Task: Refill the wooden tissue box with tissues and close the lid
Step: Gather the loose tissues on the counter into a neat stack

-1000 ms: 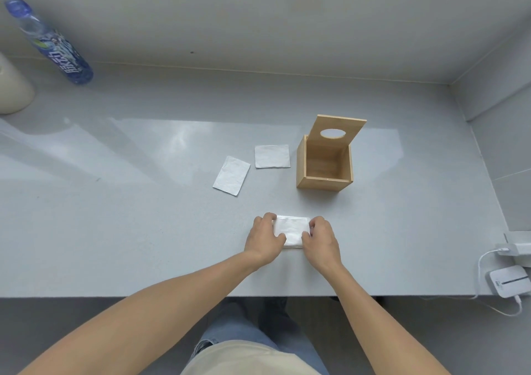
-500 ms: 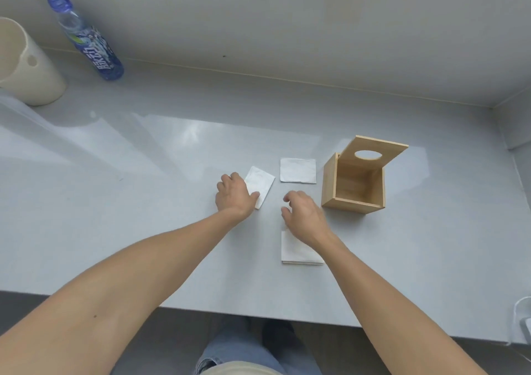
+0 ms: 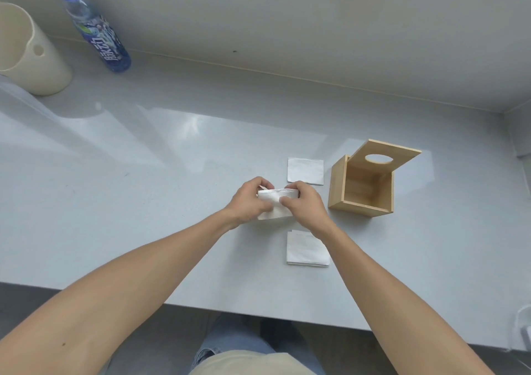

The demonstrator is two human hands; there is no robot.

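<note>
Wooden tissue box (image 3: 362, 186) stands on the grey countertop (image 3: 143, 173) to the right of the hands, its hinged lid (image 3: 385, 158) with an oval hole tilted up and back, the inside bare. Left hand (image 3: 249, 201) and right hand (image 3: 303, 202) meet just left of the box, both pinching a folded white tissue (image 3: 274, 205) between fingers and thumbs, its upper edge bent over. A second folded tissue (image 3: 305, 170) lies flat beyond the hands, just beside the box's left wall. A small stack of folded tissues (image 3: 307, 249) lies nearer the counter's front edge, partly under the right wrist. Far left at the back stand a cream plastic container (image 3: 31, 58) and a blue-capped drink bottle (image 3: 96, 31) against the wall. Nothing lies between the hands and the box opening.
</note>
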